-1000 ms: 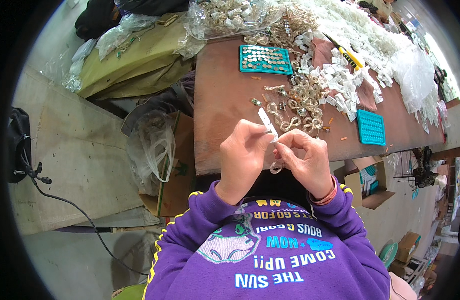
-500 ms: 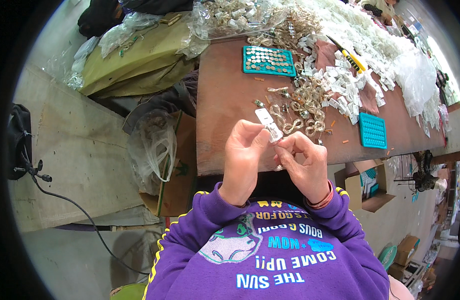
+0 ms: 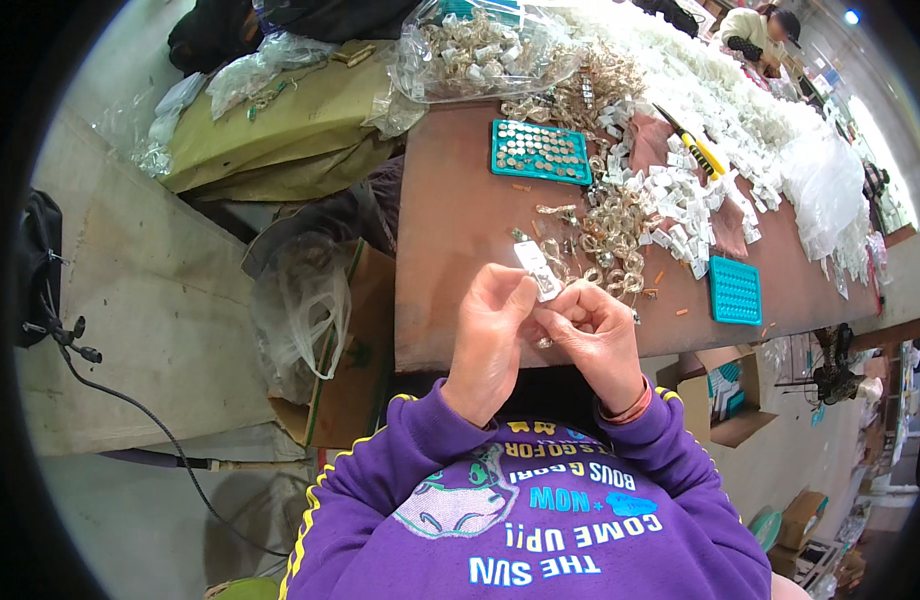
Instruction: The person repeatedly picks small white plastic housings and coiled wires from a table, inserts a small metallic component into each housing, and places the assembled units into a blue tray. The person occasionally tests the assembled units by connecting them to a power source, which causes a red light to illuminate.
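My left hand [image 3: 492, 335] is closed, thumb and fingers pinching a small white plastic battery case [image 3: 530, 257]. The case is opened out, and dark detail shows in its lower part. My right hand [image 3: 598, 335] is closed in a pinch against the lower end of the case, with its fingertips touching those of my left hand. What the right fingertips hold is too small and covered to make out. A bit of pale coiled wire [image 3: 545, 343] shows below them. Beyond my hands lie bundles of clear coiled wire [image 3: 615, 215] on the brown table [image 3: 450, 220].
A teal tray [image 3: 500, 165] of round silver cells lies beyond. Another teal tray [image 3: 735, 290] is at the right. Yellow-handled pliers [image 3: 708, 160] rest among white cases [image 3: 670, 200]. Behind rises a large white heap [image 3: 720, 90]. A cardboard box [image 3: 365, 340] stands left. Another person [image 3: 760, 35] sits far right.
My right hand has moved slightly left, closer against my left hand, and its fingers are more tightly bunched. The white battery case stays in my left hand. The view has shifted a little.
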Motion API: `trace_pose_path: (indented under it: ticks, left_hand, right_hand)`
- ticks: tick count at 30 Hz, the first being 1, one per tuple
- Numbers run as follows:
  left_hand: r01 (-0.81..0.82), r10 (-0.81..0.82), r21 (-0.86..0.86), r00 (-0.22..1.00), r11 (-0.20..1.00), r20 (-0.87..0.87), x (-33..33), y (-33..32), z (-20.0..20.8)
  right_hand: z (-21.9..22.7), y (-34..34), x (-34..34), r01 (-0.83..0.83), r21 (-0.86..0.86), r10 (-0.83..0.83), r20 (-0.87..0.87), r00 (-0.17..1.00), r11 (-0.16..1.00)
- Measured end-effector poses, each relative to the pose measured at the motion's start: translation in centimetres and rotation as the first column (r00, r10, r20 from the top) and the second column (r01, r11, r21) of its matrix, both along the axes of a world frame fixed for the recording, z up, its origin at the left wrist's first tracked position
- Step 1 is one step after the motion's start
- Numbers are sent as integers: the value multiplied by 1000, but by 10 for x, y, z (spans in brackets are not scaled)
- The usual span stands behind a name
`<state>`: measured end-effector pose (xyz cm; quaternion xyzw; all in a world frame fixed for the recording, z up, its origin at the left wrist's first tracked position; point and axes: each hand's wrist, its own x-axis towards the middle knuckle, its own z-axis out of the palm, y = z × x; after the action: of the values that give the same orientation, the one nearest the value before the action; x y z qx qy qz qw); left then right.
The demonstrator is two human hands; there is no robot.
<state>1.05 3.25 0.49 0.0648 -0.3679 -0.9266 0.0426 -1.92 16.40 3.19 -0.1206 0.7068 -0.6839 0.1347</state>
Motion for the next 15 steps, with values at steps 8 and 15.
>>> trace_pose_path:
  ticks: [8, 15]
  left_hand:
    - [-164, 181, 224, 982, 961, -56, -44, -2, 0]
    - [-120, 115, 158, 992, 980, 45, -50, -10, -7]
  right_hand:
    - [27, 18, -99, 130, 371, 114, -568, 815, 920]
    - [-1, 19, -225, 431, 692, 409, -704, 581, 578]
